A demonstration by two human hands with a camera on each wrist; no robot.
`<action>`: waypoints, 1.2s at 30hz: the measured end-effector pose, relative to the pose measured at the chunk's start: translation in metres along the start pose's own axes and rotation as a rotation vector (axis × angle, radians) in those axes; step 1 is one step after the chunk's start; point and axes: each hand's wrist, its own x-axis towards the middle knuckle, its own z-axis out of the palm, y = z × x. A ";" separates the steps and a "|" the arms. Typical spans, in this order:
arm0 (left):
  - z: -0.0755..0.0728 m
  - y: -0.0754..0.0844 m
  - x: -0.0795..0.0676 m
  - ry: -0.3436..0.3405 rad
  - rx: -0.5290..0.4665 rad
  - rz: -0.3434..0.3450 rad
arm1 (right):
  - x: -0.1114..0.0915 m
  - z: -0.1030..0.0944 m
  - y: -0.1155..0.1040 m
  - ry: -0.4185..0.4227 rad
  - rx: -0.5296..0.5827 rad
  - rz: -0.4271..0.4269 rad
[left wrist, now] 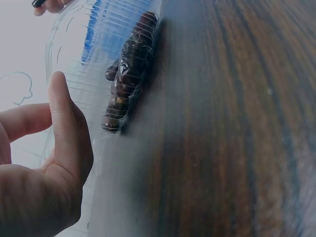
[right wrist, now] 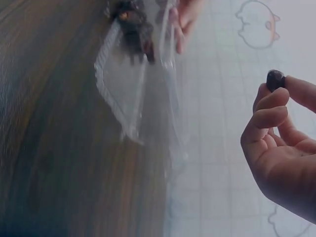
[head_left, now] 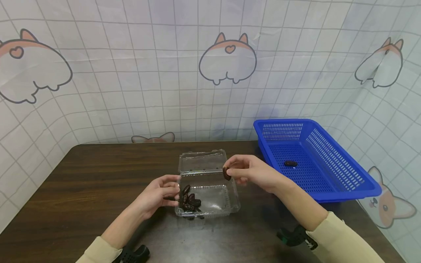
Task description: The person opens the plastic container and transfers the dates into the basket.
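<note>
My right hand [head_left: 251,170] pinches a dark brown date [head_left: 226,173] between thumb and fingertips, above the right side of a clear plastic clamshell box [head_left: 213,197]. The right wrist view also shows this date [right wrist: 275,80] at the fingertips. The box stands on the table with its lid [head_left: 202,161] folded back. Several dates [head_left: 190,201] lie together at its left end, seen through the wall as dates [left wrist: 131,64] in the left wrist view. Against the box's left wall rest the fairly straight fingers of my left hand [head_left: 156,193].
A blue plastic basket [head_left: 315,195] stands at the table's right, with one date [head_left: 291,163] on its floor. The dark wooden table [head_left: 82,190] meets a white gridded curtain [head_left: 148,91] at the back. Each wrist bears a black device, such as the right wrist camera [head_left: 292,236].
</note>
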 end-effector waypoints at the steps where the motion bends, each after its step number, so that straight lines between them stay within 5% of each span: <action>1: 0.000 0.000 0.000 -0.001 0.000 0.000 | -0.002 -0.004 0.000 0.011 0.007 0.001; 21: -0.001 -0.001 0.001 -0.006 -0.009 -0.006 | -0.037 -0.052 0.007 0.226 0.018 0.043; 36: -0.001 -0.002 0.003 -0.023 0.002 -0.004 | -0.063 -0.084 0.018 0.296 0.052 0.033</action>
